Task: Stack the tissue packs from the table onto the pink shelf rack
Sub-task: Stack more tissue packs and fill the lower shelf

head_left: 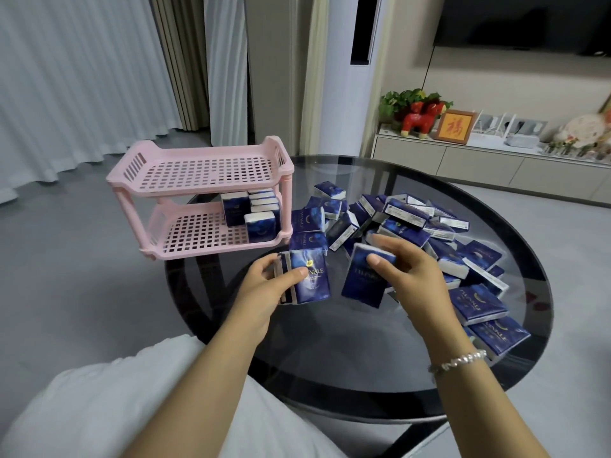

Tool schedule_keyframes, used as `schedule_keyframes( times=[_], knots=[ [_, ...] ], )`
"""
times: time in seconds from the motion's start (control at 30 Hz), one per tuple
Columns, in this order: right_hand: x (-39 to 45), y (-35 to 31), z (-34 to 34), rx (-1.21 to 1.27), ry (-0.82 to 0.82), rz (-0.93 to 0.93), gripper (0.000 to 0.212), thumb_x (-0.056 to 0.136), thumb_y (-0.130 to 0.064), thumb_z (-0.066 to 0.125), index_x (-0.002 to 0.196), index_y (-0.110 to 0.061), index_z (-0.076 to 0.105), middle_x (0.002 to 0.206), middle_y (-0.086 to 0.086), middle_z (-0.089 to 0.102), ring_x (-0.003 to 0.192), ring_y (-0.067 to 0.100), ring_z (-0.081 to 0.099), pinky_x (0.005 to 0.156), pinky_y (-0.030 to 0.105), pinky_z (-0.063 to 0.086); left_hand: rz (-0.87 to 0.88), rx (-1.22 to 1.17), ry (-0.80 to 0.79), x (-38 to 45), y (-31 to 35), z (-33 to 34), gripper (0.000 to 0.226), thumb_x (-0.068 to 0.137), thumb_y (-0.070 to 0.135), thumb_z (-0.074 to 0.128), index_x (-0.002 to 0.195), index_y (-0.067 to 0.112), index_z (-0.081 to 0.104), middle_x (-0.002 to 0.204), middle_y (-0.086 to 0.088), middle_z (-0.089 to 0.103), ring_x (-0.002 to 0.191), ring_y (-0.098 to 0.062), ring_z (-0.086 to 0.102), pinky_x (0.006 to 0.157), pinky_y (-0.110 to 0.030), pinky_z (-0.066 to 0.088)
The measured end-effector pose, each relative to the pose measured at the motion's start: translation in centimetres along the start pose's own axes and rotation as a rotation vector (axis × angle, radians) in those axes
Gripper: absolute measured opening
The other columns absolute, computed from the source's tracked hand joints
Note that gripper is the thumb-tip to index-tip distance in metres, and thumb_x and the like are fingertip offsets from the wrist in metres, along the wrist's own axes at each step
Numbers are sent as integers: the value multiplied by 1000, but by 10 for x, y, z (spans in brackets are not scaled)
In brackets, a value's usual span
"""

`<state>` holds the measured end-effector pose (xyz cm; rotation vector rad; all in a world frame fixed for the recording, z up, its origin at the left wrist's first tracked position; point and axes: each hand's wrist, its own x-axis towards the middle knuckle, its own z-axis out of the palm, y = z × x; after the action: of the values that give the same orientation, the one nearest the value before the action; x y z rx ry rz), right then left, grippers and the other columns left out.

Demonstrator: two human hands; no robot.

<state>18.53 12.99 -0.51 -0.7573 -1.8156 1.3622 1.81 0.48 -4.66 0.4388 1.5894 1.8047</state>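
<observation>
Blue film-wrapped tissue packs [410,226], heaped on the glass table [330,342] beside the pink shelf rack [201,196], look light, soft and slippery, so the left hand [261,292] clamps a small bundle [304,279] across its faces while the right hand [410,272] pinches one pack [363,282] by its top edge.

the blue tissue pack [310,276] in the left hand [261,292] has white lettering ending in "NKLE", start covered by the thumb. The small print under it is too blurry to read. The framed picture [454,126] on the cabinet shows the red character 福
</observation>
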Motion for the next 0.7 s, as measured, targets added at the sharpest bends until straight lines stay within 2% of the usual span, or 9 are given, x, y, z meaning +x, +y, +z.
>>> schedule_keyframes(
  times=[0.1,0.2,0.27,0.33,0.43,0.47,0.57,0.63,0.7],
  knots=[
    [4,-5,12,43,-178,-14,28,84,-10,66,109,-23,65,104,-9,69,94,8,66,80,23,56,-10,16,-18,-3,2,0,48,75,13,79,119,18,59,113,-4,70,106,-21,66,101,-45,48],
    [7,-5,27,60,-258,-40,28,84,-10,67,109,-22,65,105,0,71,95,10,67,83,26,55,-25,6,-78,-8,4,0,54,78,13,75,127,17,55,120,-6,67,110,-21,64,101,-42,48],
    [9,-3,33,62,-239,-49,27,82,-12,68,108,-19,67,102,3,71,93,12,66,84,26,54,-32,-31,-138,-12,8,1,52,79,15,73,128,16,55,121,-7,67,109,-22,65,97,-41,50],
    [11,-1,42,98,-219,-36,28,81,-14,70,108,-16,68,97,5,72,92,15,67,81,25,55,-26,-66,-174,-14,10,-3,57,74,26,74,128,15,55,122,-7,67,109,-22,66,96,-40,51],
    [12,2,52,95,-153,-45,28,77,-20,75,103,-17,70,93,4,73,91,19,68,81,31,55,-29,-12,-205,-14,12,-1,90,52,52,87,128,18,54,123,-4,66,112,-20,64,102,-42,47],
    [12,3,56,95,-141,-50,27,75,-20,76,101,-17,70,91,2,73,89,17,68,80,30,55,-31,20,-193,-14,11,0,96,45,52,90,127,20,53,121,-3,66,112,-19,63,102,-41,46],
    [18,4,60,105,-226,-36,37,73,-26,75,109,-21,67,100,0,70,91,12,65,81,27,52,-18,76,-164,-10,13,-2,83,54,27,91,126,19,52,116,-4,67,107,-19,65,99,-39,49],
    [32,9,54,118,-422,69,63,68,-37,74,127,-23,55,122,1,63,107,11,61,94,29,49,6,116,-201,-5,19,-9,66,69,10,83,127,17,51,118,-6,67,108,-20,65,97,-38,50],
    [47,14,49,168,-669,191,92,62,-43,81,140,-18,40,138,3,52,124,14,51,105,34,41,39,151,-271,1,27,-21,67,71,3,80,129,18,49,122,-7,66,112,-21,63,97,-39,51]
  ],
)
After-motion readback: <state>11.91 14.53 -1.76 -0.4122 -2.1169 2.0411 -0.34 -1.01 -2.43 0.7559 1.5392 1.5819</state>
